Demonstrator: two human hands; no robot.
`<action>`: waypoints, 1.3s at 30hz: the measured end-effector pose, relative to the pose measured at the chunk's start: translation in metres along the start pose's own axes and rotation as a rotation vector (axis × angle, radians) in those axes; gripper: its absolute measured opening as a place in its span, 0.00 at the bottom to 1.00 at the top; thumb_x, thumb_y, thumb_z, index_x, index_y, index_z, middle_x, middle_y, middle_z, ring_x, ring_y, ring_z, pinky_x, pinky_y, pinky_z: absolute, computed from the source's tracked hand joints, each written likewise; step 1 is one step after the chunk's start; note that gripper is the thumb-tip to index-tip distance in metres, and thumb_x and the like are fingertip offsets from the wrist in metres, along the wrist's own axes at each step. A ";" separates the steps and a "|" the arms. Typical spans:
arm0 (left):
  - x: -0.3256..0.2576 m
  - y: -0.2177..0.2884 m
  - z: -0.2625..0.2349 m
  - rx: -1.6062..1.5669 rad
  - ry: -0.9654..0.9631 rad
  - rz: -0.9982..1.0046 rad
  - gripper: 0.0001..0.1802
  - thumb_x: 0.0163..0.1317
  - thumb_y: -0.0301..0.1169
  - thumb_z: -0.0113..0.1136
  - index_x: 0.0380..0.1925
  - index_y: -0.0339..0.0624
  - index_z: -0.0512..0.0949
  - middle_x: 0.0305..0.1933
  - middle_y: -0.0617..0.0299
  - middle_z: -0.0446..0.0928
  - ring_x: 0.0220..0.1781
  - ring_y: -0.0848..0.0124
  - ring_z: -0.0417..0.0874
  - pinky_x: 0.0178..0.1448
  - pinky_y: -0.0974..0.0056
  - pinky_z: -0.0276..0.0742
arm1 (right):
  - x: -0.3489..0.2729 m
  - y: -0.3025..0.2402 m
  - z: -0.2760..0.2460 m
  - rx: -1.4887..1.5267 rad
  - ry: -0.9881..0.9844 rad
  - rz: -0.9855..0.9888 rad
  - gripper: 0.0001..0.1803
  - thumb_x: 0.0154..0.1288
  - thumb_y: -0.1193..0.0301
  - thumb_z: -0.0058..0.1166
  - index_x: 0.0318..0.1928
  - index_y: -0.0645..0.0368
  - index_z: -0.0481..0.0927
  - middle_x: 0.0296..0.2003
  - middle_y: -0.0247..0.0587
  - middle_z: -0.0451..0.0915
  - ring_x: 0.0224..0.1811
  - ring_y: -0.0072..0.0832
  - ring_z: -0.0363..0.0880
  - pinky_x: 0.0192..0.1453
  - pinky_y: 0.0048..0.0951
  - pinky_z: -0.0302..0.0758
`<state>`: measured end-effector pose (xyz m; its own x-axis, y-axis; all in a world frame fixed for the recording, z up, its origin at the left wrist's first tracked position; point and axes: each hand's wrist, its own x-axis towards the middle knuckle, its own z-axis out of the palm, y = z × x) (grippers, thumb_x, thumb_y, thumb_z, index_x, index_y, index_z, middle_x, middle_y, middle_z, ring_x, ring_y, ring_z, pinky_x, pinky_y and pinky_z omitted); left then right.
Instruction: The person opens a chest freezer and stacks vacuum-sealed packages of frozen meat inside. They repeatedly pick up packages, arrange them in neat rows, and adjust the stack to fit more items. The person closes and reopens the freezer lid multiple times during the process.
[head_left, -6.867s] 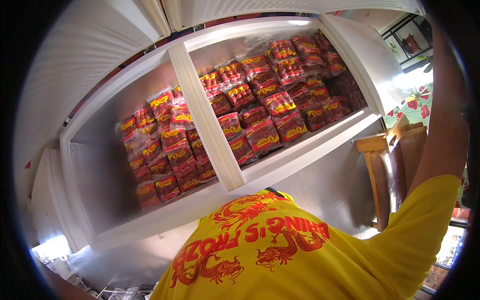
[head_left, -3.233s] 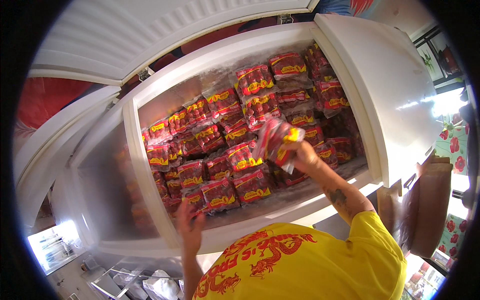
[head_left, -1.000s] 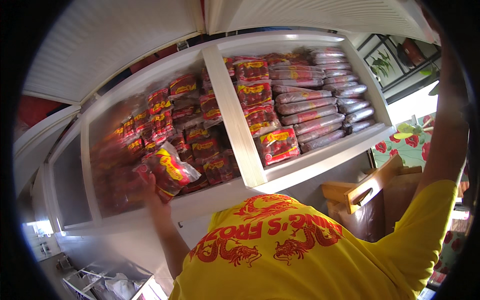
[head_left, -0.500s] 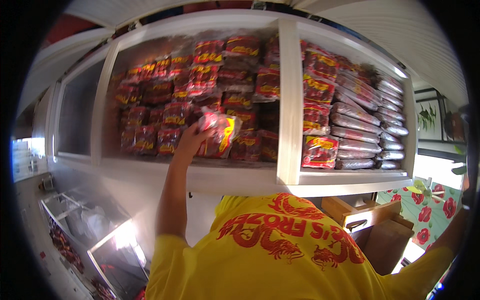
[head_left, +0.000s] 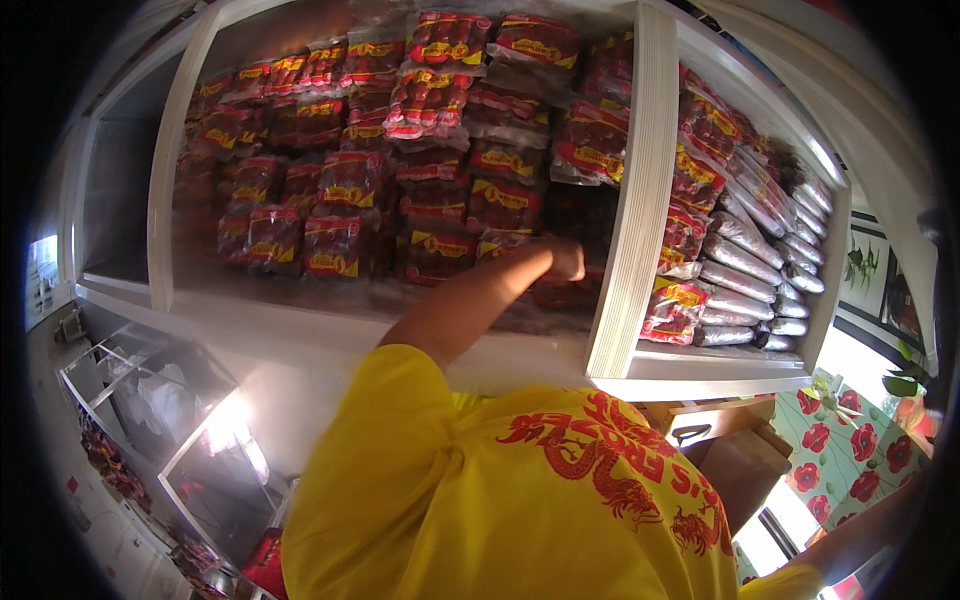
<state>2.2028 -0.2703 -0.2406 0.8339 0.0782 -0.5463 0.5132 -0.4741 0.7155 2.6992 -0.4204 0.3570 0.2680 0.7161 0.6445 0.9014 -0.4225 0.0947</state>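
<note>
My left hand point(head_left: 566, 260) reaches into the middle section of a white-framed freezer point(head_left: 618, 240), close to the divider. Its fingers look curled, and they partly hide in the shade, so what they hold cannot be made out. Around it lie stacked clear plastic packs of reddish-brown food, likely sausages, with red and yellow labels. One such pack point(head_left: 502, 203) lies just beyond my forearm, and another pack point(head_left: 438, 250) is left of it. A dark gap point(head_left: 578, 212) opens beyond the hand. My right forearm runs off at the lower right; the right hand is not visible.
Right of the divider, long silvery packs point(head_left: 745, 270) are piled beside more red packs point(head_left: 673, 310). At the far left is a dark section point(head_left: 122, 200). A glass-topped case point(head_left: 215, 470) stands at lower left. Cardboard boxes point(head_left: 735, 460) and a poppy-patterned cloth point(head_left: 835, 455) are at right.
My left hand, which held a red-and-yellow pack over the middle stacks, has moved right and down beside the divider. That pack is no longer plainly visible in it. The view has shifted.
</note>
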 end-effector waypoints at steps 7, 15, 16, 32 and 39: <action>0.068 -0.035 -0.009 -0.356 0.127 -0.156 0.16 0.59 0.37 0.53 0.39 0.41 0.85 0.47 0.48 0.83 0.48 0.61 0.84 0.47 0.54 0.80 | -0.097 0.018 -0.013 0.288 -0.194 0.407 0.16 0.55 0.57 0.54 0.34 0.58 0.79 0.24 0.37 0.77 0.25 0.30 0.76 0.28 0.34 0.75; 0.082 -0.095 -0.031 -0.234 0.626 -0.324 0.19 0.61 0.39 0.52 0.46 0.41 0.82 0.49 0.48 0.82 0.51 0.59 0.83 0.51 0.55 0.78 | -0.160 0.016 -0.011 0.822 -0.149 0.923 0.14 0.57 0.59 0.50 0.31 0.56 0.78 0.21 0.34 0.75 0.22 0.28 0.74 0.24 0.32 0.73; 0.086 -0.094 -0.026 -0.229 0.628 -0.331 0.19 0.61 0.39 0.52 0.46 0.41 0.82 0.49 0.48 0.82 0.51 0.59 0.83 0.52 0.54 0.78 | -0.169 0.017 -0.009 0.853 -0.155 0.969 0.13 0.57 0.59 0.50 0.31 0.56 0.78 0.21 0.33 0.75 0.22 0.27 0.73 0.23 0.32 0.73; 0.121 -0.100 -0.016 -0.219 0.548 -0.374 0.20 0.62 0.39 0.51 0.49 0.40 0.80 0.49 0.47 0.81 0.53 0.56 0.82 0.54 0.54 0.77 | -0.413 0.012 0.144 1.290 -0.463 1.837 0.13 0.61 0.61 0.42 0.26 0.52 0.76 0.15 0.28 0.70 0.16 0.22 0.68 0.16 0.29 0.68; 0.129 -0.110 -0.003 -0.223 0.506 -0.419 0.21 0.62 0.39 0.51 0.50 0.40 0.79 0.49 0.47 0.81 0.53 0.56 0.82 0.55 0.54 0.76 | -0.386 -0.021 0.148 1.012 -0.412 1.994 0.15 0.61 0.63 0.40 0.29 0.59 0.77 0.20 0.34 0.74 0.18 0.26 0.71 0.18 0.29 0.71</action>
<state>2.2549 -0.2052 -0.3887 0.5209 0.6405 -0.5643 0.7968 -0.1277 0.5906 2.6275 -0.6055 -0.0062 0.6633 -0.0219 -0.7480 -0.7222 -0.2807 -0.6322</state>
